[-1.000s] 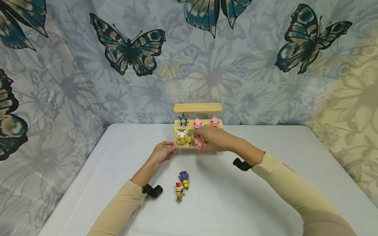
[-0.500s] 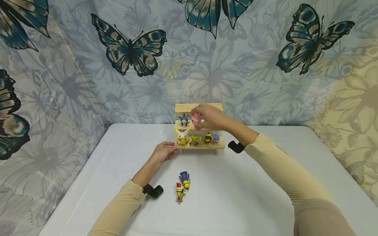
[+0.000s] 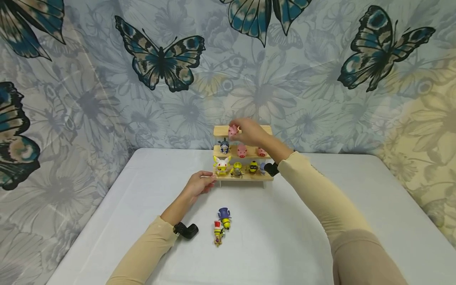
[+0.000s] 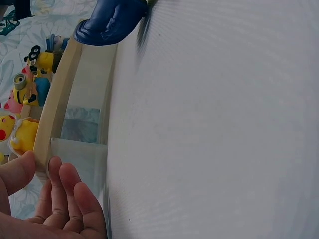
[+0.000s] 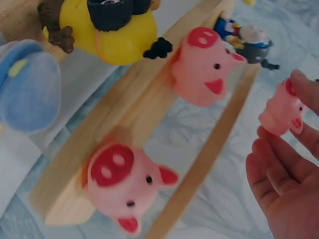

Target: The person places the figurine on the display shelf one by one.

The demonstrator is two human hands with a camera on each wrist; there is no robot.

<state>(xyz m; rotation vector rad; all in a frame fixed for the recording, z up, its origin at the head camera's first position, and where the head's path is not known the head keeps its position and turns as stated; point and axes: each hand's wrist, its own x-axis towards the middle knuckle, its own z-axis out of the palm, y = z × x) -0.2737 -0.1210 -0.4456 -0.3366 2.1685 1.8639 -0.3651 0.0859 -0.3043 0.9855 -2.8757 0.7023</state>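
The right hand [image 3: 249, 133] pinches a small pink pig [image 3: 233, 131] between thumb and fingertips, raised level with the top board of the three-tier wooden shelf [image 3: 243, 177] at the back of the counter [image 3: 303, 221]. The left hand [image 3: 198, 184] rests on the counter with its fingers loosely curved against the shelf's lower left corner, steadying it and holding nothing.

Judging by how things lie, the filling of the shelf is more than half done. The bottom board carries a white-and-yellow eared figure [image 3: 221, 164], two yellow goggled figures [image 3: 237, 169] and a small bluish one, partly hidden by the wrist. The middle board has a dark blue figure [image 3: 224, 146] and two pink pigs [image 3: 242, 150]. The top board looks bare, with the held pig not yet set down on it. Two figures [image 3: 221, 225] remain on the counter near the person: one in a purple top hat, one in a red hat, both lying down.

The shelf is pale, unfinished plank wood with squared edges. The toys look like smooth, glossy moulded plastic, rounded and stubby; the pigs have flat red snouts and small pointed ears. The counter is matte white, and a butterfly-printed cloth hangs behind.
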